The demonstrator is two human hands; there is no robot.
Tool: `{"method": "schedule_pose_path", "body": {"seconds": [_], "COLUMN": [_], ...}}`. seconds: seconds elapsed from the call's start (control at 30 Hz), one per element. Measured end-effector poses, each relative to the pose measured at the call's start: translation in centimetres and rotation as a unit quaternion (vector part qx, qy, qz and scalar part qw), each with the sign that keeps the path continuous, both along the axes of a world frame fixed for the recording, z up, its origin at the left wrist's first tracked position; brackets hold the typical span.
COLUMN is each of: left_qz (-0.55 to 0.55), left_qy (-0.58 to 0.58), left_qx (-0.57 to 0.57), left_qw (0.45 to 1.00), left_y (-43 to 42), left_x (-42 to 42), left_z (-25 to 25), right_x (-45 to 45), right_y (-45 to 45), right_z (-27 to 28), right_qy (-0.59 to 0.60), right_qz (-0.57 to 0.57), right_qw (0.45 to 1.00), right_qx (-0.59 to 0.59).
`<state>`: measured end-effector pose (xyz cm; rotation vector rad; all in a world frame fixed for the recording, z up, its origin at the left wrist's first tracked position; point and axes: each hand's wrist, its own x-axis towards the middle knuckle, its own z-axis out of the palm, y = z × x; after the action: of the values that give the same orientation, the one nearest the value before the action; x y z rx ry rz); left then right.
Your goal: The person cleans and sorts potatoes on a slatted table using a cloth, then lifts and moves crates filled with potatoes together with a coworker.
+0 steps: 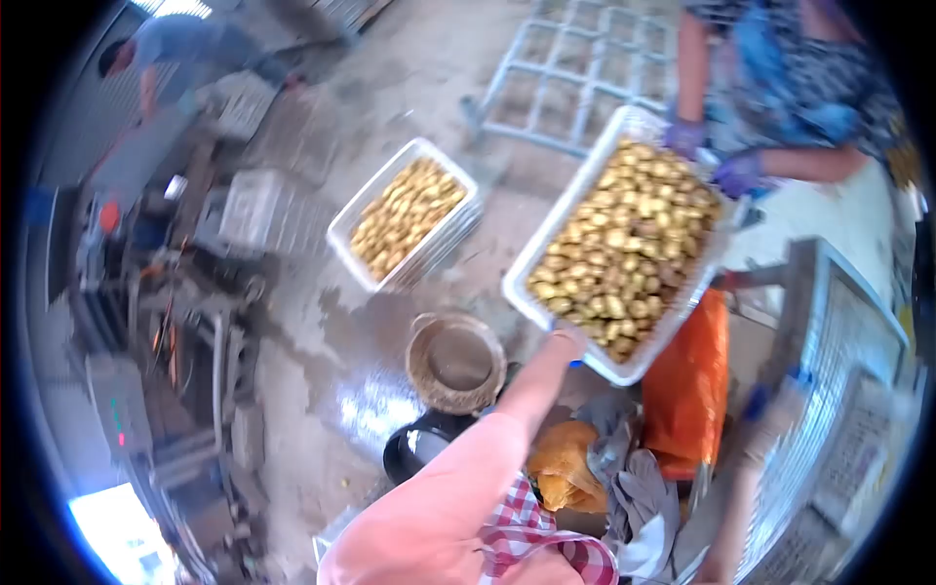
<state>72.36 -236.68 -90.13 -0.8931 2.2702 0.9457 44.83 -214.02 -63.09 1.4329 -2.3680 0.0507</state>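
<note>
A white crate (522,297) full of small yellow-brown round produce (629,239) is held up at the right of centre, tilted. My left hand (568,341), at the end of a pink sleeve, grips its near rim at the lower left corner. Two purple-gloved hands of another person hold the crate's far right side. My right hand (780,395) is at the lower right, by the metal frame edge of a ribbed table (829,390); its fingers are blurred and I cannot make out whether they hold anything.
A second filled white crate (471,216) stands on the floor near a round bucket (417,375) and a black basin (395,453). A blue-grey metal rack (531,66) lies behind. An orange sheet (687,390) hangs below the held crate. Another person bends at the upper left beside machinery.
</note>
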Motion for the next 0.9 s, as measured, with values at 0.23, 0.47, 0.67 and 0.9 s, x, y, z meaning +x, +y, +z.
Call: {"method": "schedule_pose_path", "body": {"seconds": [0.23, 0.47, 0.67, 0.9], "left_qz": [-0.082, -0.128, -0.183, -0.207], "left_qy": [-0.056, -0.082, -0.025, 0.09], "left_qx": [0.008, -0.026, -0.053, 0.031], "left_qw": [0.995, 0.988, 0.981, 0.974], "left_y": [-0.6, -2.3, -3.7, 3.9], "left_x": [6.0, 8.8, 11.8, 10.7], "left_z": [12.1, 13.1, 18.4, 35.2], "right_x": [23.2, 23.8, 24.7, 23.7], "right_y": [-6.4, -10.9, -10.4, -4.4], "right_z": [-14.2, -12.8, -1.0, 14.0], "right_qy": [-0.138, -0.274, -0.178, -0.15], "right_qz": [0.171, 0.182, 0.268, 0.308], "right_qw": [0.969, 0.886, 0.877, 0.869], "right_qx": [0.113, 0.327, 0.356, 0.357]}}
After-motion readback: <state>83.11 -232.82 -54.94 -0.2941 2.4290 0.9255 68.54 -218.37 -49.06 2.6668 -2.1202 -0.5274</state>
